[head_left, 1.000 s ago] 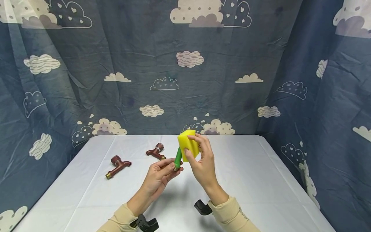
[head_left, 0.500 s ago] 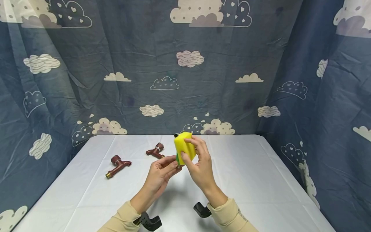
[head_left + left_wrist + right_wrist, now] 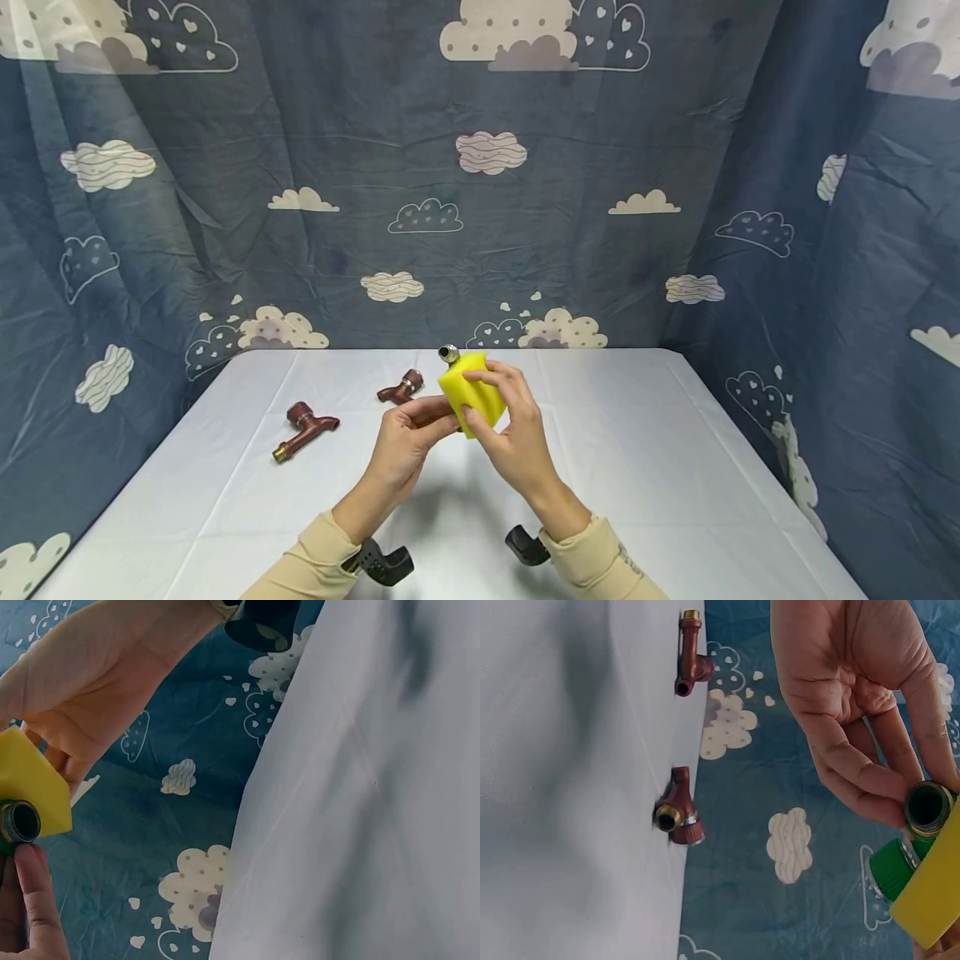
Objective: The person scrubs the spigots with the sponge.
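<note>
Over the middle of the table, my left hand [image 3: 401, 437] grips a green plastic tap. In the head view only its metal end [image 3: 448, 353] shows, above the sponge. From the right wrist, its ribbed green knob [image 3: 893, 870] and dark threaded opening [image 3: 928, 807] appear, close to the fingers of the left hand [image 3: 847, 697]. My right hand [image 3: 517, 433] holds a yellow sponge [image 3: 467, 393] against the tap, thumb on the near face and fingers over the top. The left wrist view has the sponge [image 3: 37, 784] beside the threaded end [image 3: 21, 822].
Two brown taps lie on the white-covered table [image 3: 645, 467]: one to the left [image 3: 303, 432], the other farther back [image 3: 401, 388], partly behind the left hand. A dark blue cloud-print curtain [image 3: 337, 167] surrounds the table's back and sides.
The sponge has shifted left and slightly down over the tap. Green body visible earlier is now hidden in the head view, while the tap's metal end has come into sight above.
</note>
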`<state>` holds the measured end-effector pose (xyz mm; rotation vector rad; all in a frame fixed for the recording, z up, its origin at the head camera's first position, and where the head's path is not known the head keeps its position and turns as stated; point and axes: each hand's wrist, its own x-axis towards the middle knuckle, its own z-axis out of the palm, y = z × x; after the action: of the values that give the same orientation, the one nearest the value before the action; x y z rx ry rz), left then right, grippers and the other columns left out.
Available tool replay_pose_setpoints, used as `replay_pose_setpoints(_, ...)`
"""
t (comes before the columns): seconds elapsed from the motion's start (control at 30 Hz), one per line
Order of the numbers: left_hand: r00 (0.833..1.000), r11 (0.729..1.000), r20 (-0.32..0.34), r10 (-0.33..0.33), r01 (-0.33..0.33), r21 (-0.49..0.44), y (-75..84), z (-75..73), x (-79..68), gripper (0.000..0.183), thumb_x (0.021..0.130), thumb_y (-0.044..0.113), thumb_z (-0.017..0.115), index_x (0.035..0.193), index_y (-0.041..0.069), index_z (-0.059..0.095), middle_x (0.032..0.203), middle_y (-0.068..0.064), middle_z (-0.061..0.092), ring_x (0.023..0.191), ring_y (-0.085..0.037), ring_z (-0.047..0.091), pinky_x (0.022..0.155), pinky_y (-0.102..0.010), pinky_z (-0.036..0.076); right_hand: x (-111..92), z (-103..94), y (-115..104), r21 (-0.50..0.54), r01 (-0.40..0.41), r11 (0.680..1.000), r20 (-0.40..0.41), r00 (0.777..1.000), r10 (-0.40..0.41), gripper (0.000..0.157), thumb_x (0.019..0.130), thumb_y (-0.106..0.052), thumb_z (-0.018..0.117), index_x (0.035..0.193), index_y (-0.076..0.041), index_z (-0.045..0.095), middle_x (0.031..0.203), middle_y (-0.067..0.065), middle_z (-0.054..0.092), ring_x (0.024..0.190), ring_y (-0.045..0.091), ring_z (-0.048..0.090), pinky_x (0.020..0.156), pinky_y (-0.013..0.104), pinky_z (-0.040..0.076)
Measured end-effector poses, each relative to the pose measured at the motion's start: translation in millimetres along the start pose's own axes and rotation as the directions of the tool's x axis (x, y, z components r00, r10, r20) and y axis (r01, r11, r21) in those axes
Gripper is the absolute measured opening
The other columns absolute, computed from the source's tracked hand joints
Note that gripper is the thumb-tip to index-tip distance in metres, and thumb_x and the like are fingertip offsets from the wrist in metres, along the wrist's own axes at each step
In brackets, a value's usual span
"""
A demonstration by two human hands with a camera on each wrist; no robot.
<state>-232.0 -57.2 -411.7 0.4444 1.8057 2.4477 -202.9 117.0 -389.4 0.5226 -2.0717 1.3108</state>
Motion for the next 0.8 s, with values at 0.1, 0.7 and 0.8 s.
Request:
replay_pose_setpoints(0.1, 1.000, 1.000, 0.000, 0.000, 0.000, 0.026, 0.9, -0.4, 0.5, 0.038, 0.092, -0.007, 0.078, 0.129, -0.008, 0.070, 0.107, 0.002, 0.082, 0.101, -0.014, 0.078, 0.092, -0.029, 0.067, 0, -1.8, 0, -0.008, 0.012, 1.000, 0.019, 1.000, -0.012, 0.040, 0.093, -0.008, 0.077, 0.131, -0.021, 0.072, 0.147, 0.009, 0.060, 0.139, 0.031, 0.059, 0.110, 0.055, 0.057)
replay_pose_setpoints(0.7, 0.982, 0.997, 0.183, -0.048, 0.058, -0.048, 11.7, -11.2, 2.1, 0.044, 0.108, 0.011, 0.037, 0.146, -0.007, 0.051, 0.122, -0.003, 0.072, 0.102, -0.019, 0.080, 0.098, -0.043, 0.067, -1, -10.3, -4, -0.061, 0.074, 0.995, 0.122, 0.990, -0.066, 0.042, 0.089, -0.001, 0.079, 0.126, -0.019, 0.075, 0.148, 0.011, 0.059, 0.139, 0.034, 0.060, 0.108, 0.055, 0.061)
replay_pose_setpoints(0.8, 0.974, 0.995, 0.221, -0.052, 0.070, -0.075, 15.8, -14.1, 1.2, 0.051, 0.114, 0.032, 0.028, 0.145, -0.003, 0.049, 0.123, -0.001, 0.075, 0.102, -0.021, 0.081, 0.098, -0.045, 0.067, -2, -11.4, -4, -0.074, 0.091, 0.993, 0.158, 0.984, -0.078, 0.043, 0.088, 0.000, 0.079, 0.127, -0.019, 0.075, 0.148, 0.011, 0.058, 0.140, 0.034, 0.059, 0.108, 0.053, 0.061)
